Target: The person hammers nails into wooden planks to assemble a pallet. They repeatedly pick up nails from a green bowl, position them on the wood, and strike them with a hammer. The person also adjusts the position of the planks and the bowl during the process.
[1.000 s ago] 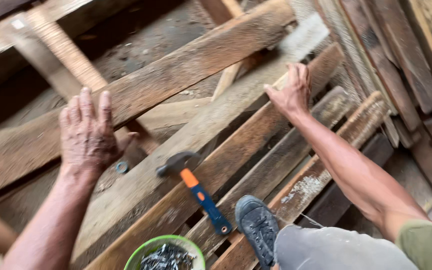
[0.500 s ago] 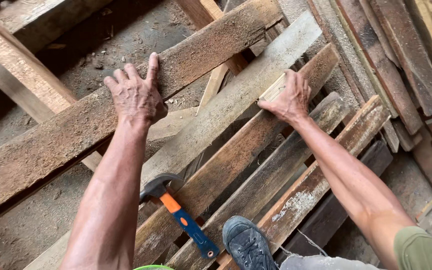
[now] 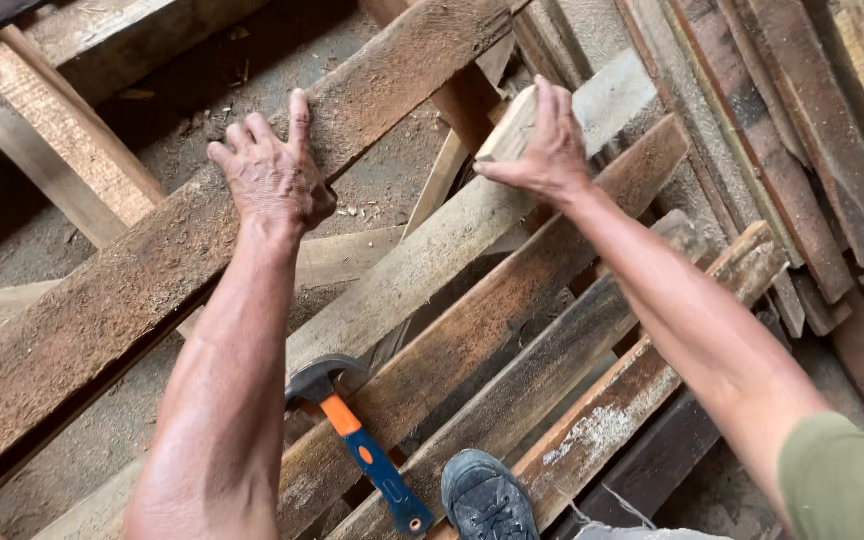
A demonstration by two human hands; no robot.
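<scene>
Planks, rough and weathered, lie criss-crossed over a dusty floor. Largest: brown plank running diagonally from lower left to upper right. Left hand rests flat on its top face, fingers spread and released, gripping nothing. Next: pale grey plank, lying just right of the brown one, same slant. Right hand lies on its upper stretch, fingers curled over the edge, grasping it. Claw hammer, orange-and-blue handle, lies on the boards below the left forearm, untouched. Dark shoe stands beside the hammer's handle end.
</scene>
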